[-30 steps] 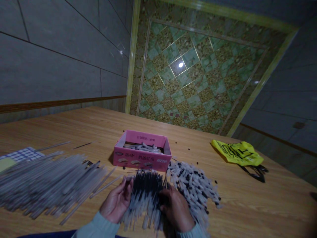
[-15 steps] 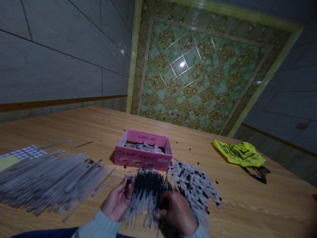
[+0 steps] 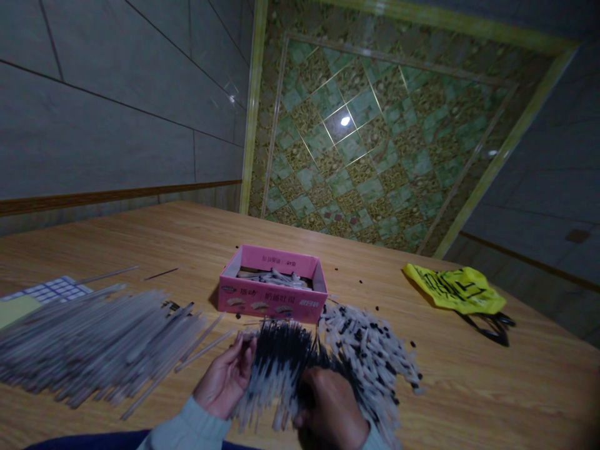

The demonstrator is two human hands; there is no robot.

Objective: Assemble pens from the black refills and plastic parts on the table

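Observation:
My left hand (image 3: 224,382) is palm up with its fingers curled together near the tips. Something small and pale seems to be at the fingertips, too blurred to name. Beside it lies a dense row of thin sticks (image 3: 282,347), black at the far ends and translucent white at the near ends. My right hand (image 3: 332,403) is over the right part of this row, back up, fingers bent inward; what they grip is hidden. Against the row's right side spreads a heap of short whitish tubes with black ends (image 3: 370,344).
Behind the row stands an open pink box (image 3: 272,307) holding more pale pieces. Many long clear tubes (image 3: 107,347) lie at left, near a checked cloth (image 3: 65,287). A yellow bag (image 3: 457,290) with black handles lies at right. Small black bits dot the wooden table (image 3: 469,381).
My right hand has shifted slightly toward me over the sticks. My left hand keeps nearly the same place and pose. The whole view has shifted a little.

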